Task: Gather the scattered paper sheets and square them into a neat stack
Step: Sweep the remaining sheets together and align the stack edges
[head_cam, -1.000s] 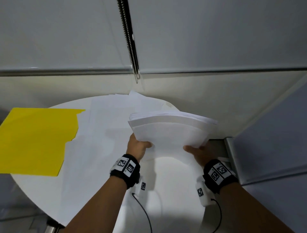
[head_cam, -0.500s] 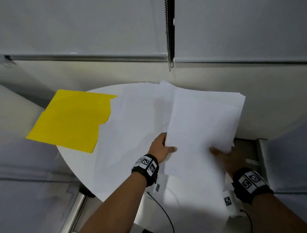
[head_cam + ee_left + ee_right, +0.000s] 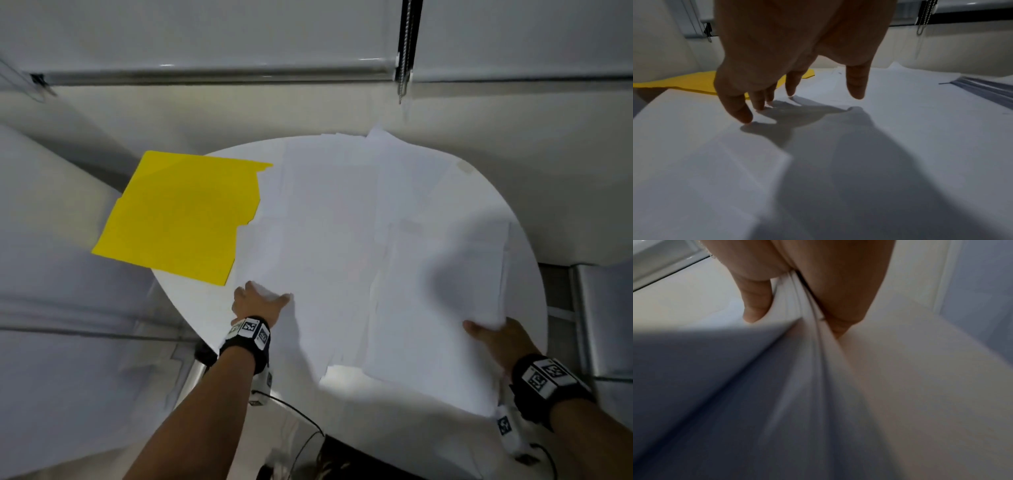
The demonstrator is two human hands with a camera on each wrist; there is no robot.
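Observation:
White paper sheets point(image 3: 329, 212) lie overlapped across the round white table point(image 3: 191, 308). My right hand point(image 3: 493, 334) pinches a gathered bundle of sheets point(image 3: 442, 308) at its right edge, thumb on top; in the right wrist view the thumb point(image 3: 756, 305) and fingers point(image 3: 840, 316) clamp the sheaf point(image 3: 807, 331). My left hand point(image 3: 260, 301) reaches over the loose sheets at the table's left side. The left wrist view shows its fingertips point(image 3: 745, 116) straight, touching the paper point(image 3: 900, 129), thumb point(image 3: 856, 87) lifted.
A yellow folder point(image 3: 181, 216) overhangs the table's far left edge, also visible as yellow folder point(image 3: 690, 84) in the left wrist view. A window blind's bead chain point(image 3: 404, 51) hangs behind. A grey ledge point(image 3: 603, 308) borders the table's right side.
The left hand let go of the bundle and moved left onto the loose sheets. The right hand lowered the bundle toward the table's right side.

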